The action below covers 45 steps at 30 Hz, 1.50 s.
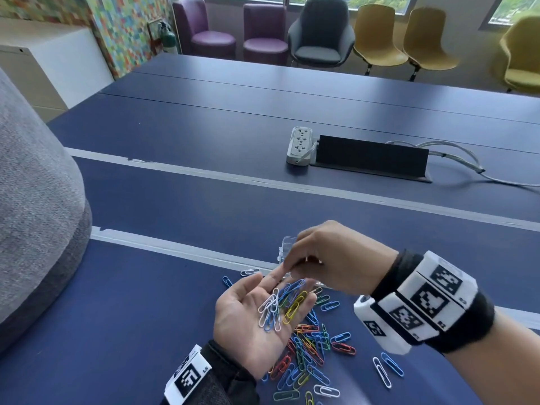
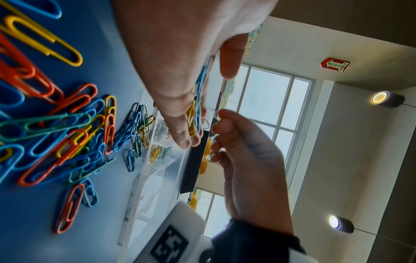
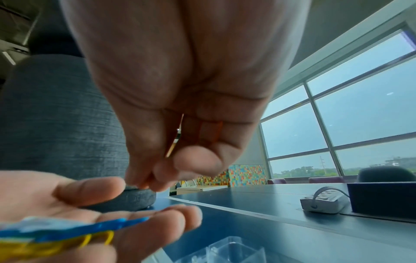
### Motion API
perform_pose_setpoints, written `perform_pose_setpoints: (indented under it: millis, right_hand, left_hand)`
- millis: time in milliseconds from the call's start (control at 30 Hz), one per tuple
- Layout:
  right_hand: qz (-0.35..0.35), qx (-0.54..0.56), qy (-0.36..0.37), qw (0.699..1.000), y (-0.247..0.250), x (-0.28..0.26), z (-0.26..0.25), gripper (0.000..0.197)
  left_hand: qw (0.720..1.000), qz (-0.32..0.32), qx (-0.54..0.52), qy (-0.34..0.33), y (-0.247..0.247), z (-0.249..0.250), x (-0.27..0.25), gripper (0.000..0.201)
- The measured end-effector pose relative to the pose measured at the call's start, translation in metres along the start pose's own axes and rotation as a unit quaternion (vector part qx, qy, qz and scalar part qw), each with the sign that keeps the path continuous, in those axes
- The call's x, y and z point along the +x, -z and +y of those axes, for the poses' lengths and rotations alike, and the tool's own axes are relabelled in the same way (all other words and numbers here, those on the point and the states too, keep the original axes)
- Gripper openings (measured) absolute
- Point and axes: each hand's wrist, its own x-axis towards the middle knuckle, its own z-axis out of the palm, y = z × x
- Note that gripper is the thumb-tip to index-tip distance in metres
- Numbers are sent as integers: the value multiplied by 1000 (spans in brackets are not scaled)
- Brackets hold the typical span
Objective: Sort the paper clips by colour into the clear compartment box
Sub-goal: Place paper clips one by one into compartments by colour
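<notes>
Soft daylight is admitted through the windows [image 1: 377, 0] at the far side of the room, and the blue table [image 1: 204, 118] is lit evenly, with pale sheen on its far part. Faint shadows are cast beneath the hands. In the head view straight lines are bowed toward the edges — the table seams curve. In the left wrist view two ceiling lamps [image 2: 380, 97] glow with mild glare, and the nearest paper clips [image 2: 45, 42] at the left are enlarged and softened. The right wrist view is the dimmest: the right hand [image 3: 180, 89] is shown dark against the bright glass, while the left hand [image 3: 67, 204] and its clips are blurred — out of focus.
</notes>
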Motion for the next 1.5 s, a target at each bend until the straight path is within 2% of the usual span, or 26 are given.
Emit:
perform_pose_setpoints:
  millis: [100, 267, 433, 700, 1067, 1367, 1500]
  right_hand:
    - [-25, -23, 4, 999, -4, -5, 2, 19]
    - [4, -11, 29, 1000, -6, -13, 4, 17]
    - [-25, -21, 36, 999, -14, -19, 2, 16]
    - [21, -53, 103, 993, -24, -24, 3, 18]
    - [-4, -11, 94, 995, -18, -30, 9, 22]
    - [42, 19, 78, 996, -22, -29, 3, 13]
    - [71, 42, 73, 994, -24, -28, 3, 30]
  left_hand:
    - [1000, -11, -3, -7, 0, 1, -1, 57]
    - [1000, -11, -6, -10, -1, 2, -3, 59]
    - [1000, -8, -5, -12, -1, 2, -3, 58]
    - [1000, 6, 4, -12, 2, 0, -4, 59]
    - [1000, 14, -22, -15, 1, -3, -4, 55]
    - [1000, 17, 4, -6, 4, -3, -1, 59]
    - [1000, 17, 2, -13, 4, -3, -1, 57]
